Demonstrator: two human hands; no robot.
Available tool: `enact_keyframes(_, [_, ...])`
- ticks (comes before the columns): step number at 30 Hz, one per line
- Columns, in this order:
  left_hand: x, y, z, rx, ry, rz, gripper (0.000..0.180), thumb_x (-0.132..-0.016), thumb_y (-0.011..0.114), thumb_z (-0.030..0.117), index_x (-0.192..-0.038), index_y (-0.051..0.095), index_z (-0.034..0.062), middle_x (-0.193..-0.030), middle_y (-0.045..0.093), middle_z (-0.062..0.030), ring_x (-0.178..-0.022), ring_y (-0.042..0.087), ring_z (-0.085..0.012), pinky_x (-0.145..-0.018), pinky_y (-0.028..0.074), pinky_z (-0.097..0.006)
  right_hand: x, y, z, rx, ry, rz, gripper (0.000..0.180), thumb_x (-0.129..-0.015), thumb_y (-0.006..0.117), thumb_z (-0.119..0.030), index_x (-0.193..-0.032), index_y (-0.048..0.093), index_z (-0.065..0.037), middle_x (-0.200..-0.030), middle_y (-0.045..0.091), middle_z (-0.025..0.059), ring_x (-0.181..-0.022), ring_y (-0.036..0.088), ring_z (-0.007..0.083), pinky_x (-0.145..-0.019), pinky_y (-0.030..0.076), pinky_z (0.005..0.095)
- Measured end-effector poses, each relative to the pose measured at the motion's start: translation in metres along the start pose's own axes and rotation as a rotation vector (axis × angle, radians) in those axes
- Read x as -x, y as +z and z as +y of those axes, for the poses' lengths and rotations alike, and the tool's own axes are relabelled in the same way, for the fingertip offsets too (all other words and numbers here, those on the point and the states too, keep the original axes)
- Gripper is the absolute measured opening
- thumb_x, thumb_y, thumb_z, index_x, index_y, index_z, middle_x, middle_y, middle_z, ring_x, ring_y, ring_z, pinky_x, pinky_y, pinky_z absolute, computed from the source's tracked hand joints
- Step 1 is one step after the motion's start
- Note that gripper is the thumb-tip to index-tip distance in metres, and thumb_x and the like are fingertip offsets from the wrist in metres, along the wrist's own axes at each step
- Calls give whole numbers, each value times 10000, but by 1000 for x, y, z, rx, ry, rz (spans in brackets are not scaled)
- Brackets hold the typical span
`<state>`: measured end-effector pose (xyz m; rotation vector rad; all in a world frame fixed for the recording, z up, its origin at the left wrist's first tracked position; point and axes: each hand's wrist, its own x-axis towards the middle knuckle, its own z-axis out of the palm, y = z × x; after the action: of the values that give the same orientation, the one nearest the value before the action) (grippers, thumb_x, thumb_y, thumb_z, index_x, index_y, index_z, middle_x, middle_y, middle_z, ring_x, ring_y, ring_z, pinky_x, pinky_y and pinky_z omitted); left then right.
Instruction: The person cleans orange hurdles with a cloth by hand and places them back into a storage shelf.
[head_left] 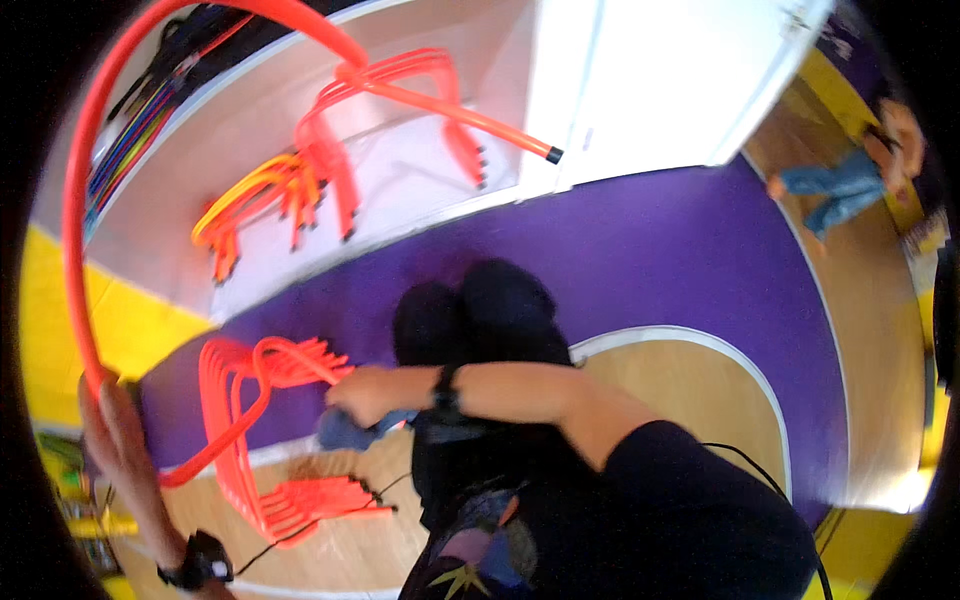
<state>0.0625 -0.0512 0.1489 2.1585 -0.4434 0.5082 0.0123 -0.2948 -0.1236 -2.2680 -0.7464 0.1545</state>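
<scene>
Left hand [118, 430] grip closed round the hoop [75, 210], low on its rim; the rest arcs overhead. Looks light, stiff, smooth tube: hold the rim low. Right hand [362, 393] grip pressed on the hurdles [262, 430] stacked on the floor, just left of it.

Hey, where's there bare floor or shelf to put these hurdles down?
Bare purple floor lies between the white cabinet and the curved white line; the wood floor inside that line is bare too. The shelf is crowded with orange hurdles and yellow hurdles. The floor hurdles crowd the right hand.
</scene>
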Motion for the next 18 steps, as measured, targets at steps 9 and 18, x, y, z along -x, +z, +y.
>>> enact_keyframes(9, [58,3,-9,-390,-43,-144,181,-975,490,176,-1020,533,7,-796,470,-16,-739,421,-103,-660,385,-242,134,-135,53,-1063,250,297,407,-702,754,-102,-1075,622,-7,-1071,634,96,-981,573,215,-864,482,365])
enact_keyframes(18, [141,30,-79,-447,-159,-189,218,-982,468,201,-966,507,-13,-712,471,-125,-661,476,-179,-588,411,-325,196,-150,90,-1592,457,838,421,-819,581,-108,-1213,502,19,-1165,574,169,-1065,571,294,-972,449,438])
